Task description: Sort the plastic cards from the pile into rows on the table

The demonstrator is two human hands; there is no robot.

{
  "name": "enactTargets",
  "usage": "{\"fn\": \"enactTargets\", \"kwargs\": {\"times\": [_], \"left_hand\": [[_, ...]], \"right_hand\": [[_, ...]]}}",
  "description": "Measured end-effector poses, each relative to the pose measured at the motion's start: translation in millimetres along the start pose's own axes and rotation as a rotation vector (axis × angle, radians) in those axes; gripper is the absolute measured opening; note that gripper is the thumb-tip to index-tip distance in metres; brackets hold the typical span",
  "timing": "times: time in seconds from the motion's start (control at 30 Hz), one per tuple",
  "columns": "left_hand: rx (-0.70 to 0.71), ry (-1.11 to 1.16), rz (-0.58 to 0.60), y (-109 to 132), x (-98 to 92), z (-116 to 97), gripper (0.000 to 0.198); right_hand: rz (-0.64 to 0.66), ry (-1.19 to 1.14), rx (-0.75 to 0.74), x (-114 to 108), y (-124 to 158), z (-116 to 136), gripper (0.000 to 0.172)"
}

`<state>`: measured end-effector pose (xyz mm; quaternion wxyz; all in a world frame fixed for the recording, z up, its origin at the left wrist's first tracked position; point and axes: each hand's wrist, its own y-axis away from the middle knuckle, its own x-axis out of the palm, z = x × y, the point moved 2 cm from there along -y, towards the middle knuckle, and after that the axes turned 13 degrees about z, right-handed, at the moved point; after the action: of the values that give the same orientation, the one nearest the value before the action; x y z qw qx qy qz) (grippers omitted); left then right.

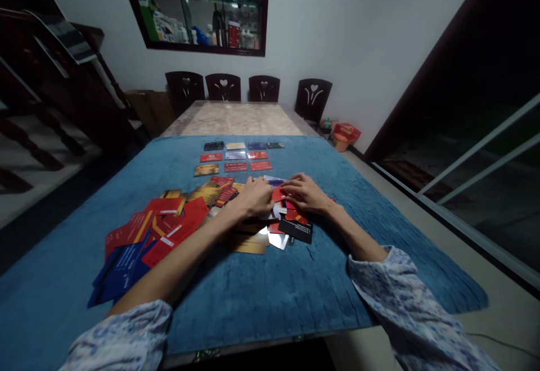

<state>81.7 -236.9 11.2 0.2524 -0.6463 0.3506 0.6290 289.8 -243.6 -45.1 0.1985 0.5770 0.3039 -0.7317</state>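
Note:
My left hand (258,197) is closed low over a heap of plastic cards, its fingertips turned down and mostly hidden. Close beside it, my right hand (310,192) bends its fingers onto a red card (278,194) lying between the two hands. Under and around them spread mixed cards, among them a black card (296,229) and a gold card (247,243). Beyond the hands, several cards lie apart in three rows, including a gold-brown card (206,170) and a red card (261,166).
Left of my left forearm lies a loose pile of large red card folders (158,225) and blue folders (122,267). A blue cloth (329,292) covers the near part of the table. Dark chairs (223,87) stand at the far end.

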Motion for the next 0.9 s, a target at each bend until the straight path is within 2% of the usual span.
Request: {"fn": "enactTargets", "kwargs": {"times": [0.2, 0.4, 0.63, 0.9], "left_hand": [[0.044, -0.033, -0.014, 0, 2.0, 4, 0.022], [0.055, -0.187, 0.005, -1, -1.9, 4, 0.023], [0.213, -0.404, -0.084, -5, 2.9, 11, 0.023], [0.248, -0.419, -0.182, -2, -0.9, 16, 0.023]], "right_hand": [[-0.043, 0.037, 0.042, 6, -2, -3, 0.030], [-0.101, 0.095, 0.012, 6, -2, -3, 0.028], [-0.191, 0.143, -0.058, 5, 0, 0, 0.023], [-0.275, 0.161, 0.061, 2, 0, 1, 0.023]]}}
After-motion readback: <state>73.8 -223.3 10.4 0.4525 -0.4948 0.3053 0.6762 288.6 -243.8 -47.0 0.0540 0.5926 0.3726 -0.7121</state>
